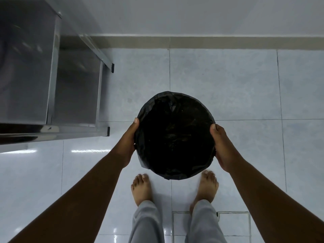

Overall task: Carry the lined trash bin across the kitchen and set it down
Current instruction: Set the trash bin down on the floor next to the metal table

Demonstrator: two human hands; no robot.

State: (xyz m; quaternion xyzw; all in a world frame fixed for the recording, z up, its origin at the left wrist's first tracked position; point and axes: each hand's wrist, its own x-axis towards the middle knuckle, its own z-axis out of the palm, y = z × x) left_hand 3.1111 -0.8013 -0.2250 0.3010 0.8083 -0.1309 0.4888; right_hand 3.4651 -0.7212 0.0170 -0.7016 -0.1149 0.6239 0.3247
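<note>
Above tiled floor (228, 85): left hand (128, 141), right hand (221, 146) grip lined bin (175, 135).

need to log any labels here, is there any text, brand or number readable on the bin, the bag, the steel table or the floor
None: no readable text in this view.
Trash bin: plain black liner, no print.
Steel table: bare metal, no label showing.
Floor tiles: unmarked.

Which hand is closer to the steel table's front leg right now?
Left. The left hand grips the bin on the side facing the steel table's front leg; the right hand grips the bin's far side, with the whole bin between.
</note>
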